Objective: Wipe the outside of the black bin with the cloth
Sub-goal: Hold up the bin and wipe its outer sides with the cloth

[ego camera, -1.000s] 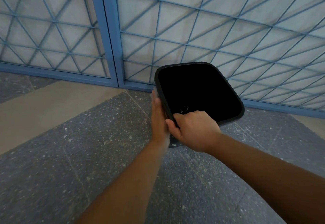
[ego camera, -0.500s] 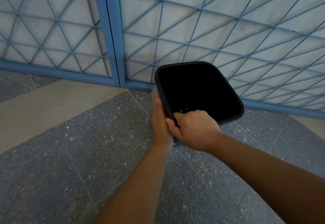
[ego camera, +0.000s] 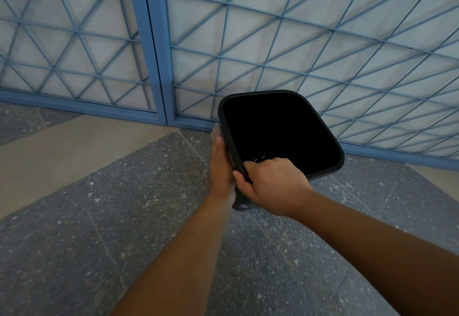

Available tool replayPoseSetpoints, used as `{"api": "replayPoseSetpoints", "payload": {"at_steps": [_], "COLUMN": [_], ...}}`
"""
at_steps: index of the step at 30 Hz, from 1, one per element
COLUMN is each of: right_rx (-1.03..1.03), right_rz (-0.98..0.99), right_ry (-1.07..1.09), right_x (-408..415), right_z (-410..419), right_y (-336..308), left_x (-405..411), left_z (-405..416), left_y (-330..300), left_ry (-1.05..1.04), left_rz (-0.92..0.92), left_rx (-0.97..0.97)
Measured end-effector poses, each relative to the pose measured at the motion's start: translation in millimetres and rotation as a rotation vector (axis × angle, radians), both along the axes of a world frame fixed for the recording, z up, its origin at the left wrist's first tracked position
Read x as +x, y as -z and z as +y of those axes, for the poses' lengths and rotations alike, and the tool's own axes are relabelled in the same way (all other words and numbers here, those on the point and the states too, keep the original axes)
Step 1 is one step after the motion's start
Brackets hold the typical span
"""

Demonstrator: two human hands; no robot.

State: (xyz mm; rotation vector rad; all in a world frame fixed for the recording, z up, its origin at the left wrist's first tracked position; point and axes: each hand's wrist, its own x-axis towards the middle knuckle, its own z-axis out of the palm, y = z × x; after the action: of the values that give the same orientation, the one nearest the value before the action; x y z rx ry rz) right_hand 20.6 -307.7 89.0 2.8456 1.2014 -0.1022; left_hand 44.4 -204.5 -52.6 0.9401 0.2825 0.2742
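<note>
The black bin [ego camera: 280,129] is held above the floor, its open mouth tilted towards me. My right hand [ego camera: 273,186] grips its near rim, fingers curled over the edge. My left hand [ego camera: 221,166] lies flat with straight fingers against the bin's left outer wall, pressing a pale cloth [ego camera: 218,130] whose edge peeks out past the fingertips. Most of the cloth is hidden under the hand.
A blue metal grille door [ego camera: 154,50] with pale panels stands just behind the bin. Grey speckled floor tiles [ego camera: 124,216] lie below, with a beige strip [ego camera: 62,149] at the left.
My left hand has slid a little farther up along the bin's left wall. The right hand keeps the same grip on the rim.
</note>
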Motion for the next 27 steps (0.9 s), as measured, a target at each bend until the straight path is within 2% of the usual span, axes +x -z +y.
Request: {"api": "replayPoseSetpoints", "payload": {"at_steps": [5, 7, 9, 11, 13, 16, 21, 25, 27], "right_rx": [-0.017, -0.011, -0.009, -0.020, -0.020, -0.006, -0.010, -0.007, -0.004], "right_rz": [-0.010, -0.028, -0.049, -0.041, -0.016, -0.021, -0.019, 0.001, -0.008], "right_ry": [-0.001, -0.006, -0.004, -0.001, 0.001, 0.003, 0.009, 0.006, 0.000], "right_x": [-0.1, 0.9, 2.7, 2.7, 2.4, 2.1, 3.1, 1.0, 2.2], "right_z": [-1.4, -0.5, 1.5, 2.3, 1.1, 1.0, 3.0, 1.8, 4.5], "right_y": [-0.9, 1.2, 2.5, 1.7, 0.5, 0.6, 1.4, 0.0, 1.1], "left_x": [-29.1, -12.0, 11.7, 3.3, -17.6, -22.4, -8.0, -21.4, -8.1], "left_z": [-22.1, -11.5, 7.6, 0.8, -17.2, -17.2, -3.0, -10.7, 0.8], "left_y": [-22.2, -6.0, -10.2, -17.7, -16.8, -11.2, -18.7, -11.4, -20.5], "left_ry": [-0.042, -0.012, 0.032, -0.012, -0.078, -0.059, -0.054, -0.037, -0.047], "left_rz": [0.006, -0.030, 0.027, 0.018, -0.026, -0.071, -0.006, -0.007, 0.012], "left_rx": [0.020, 0.024, 0.016, -0.021, 0.017, 0.072, 0.046, 0.135, 0.049]}}
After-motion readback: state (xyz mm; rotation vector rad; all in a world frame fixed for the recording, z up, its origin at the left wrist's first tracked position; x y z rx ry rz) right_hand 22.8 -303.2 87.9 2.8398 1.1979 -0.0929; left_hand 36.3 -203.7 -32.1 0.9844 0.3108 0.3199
